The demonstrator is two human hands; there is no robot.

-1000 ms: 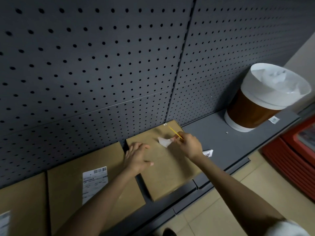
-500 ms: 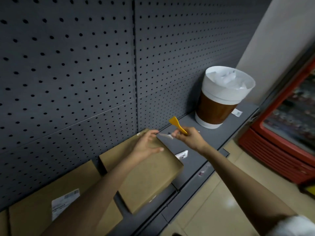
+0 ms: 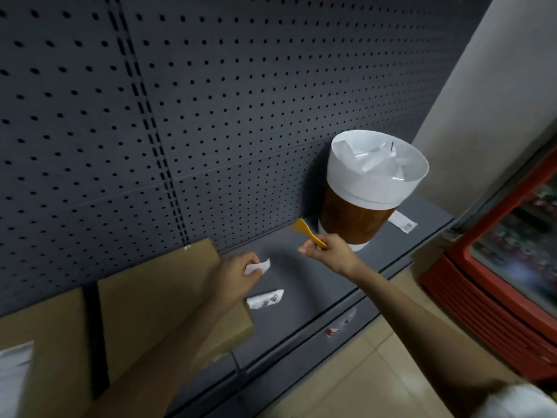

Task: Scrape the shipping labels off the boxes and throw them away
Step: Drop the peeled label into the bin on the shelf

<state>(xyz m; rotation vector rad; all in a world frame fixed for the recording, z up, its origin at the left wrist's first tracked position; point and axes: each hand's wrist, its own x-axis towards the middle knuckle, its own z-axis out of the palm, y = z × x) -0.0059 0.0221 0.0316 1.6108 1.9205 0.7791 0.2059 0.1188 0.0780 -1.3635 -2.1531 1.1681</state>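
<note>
A: What is held in each hand?

B: A torn white label scrap (image 3: 257,267) is pinched in the fingers of the left hand (image 3: 241,274), which is raised above the grey shelf (image 3: 301,276) just past the right end of the bare cardboard box (image 3: 162,297). A yellow scraper (image 3: 308,232) is gripped by its handle in the curled fingers of the right hand (image 3: 327,251), with the blade pointed up and back toward the pegboard wall (image 3: 211,101).

A: Where are the other labels found?

B: A second crumpled scrap (image 3: 265,298) is seen lying on the shelf near its front edge, just beside the right end of the bare box. Another box (image 3: 45,342) is set at the left end of the shelf, and a white label (image 3: 15,375) is still stuck to it at the frame's left edge. A flat label (image 3: 402,223) is seen on the shelf behind the bin.

A: And the bin?

B: A brown bin (image 3: 355,218) lined with a white bag (image 3: 376,179) is stood at the right end of the shelf, against the pegboard wall; crumpled white paper is visible inside. A red cabinet (image 3: 497,282) is seen on the floor to the right.
</note>
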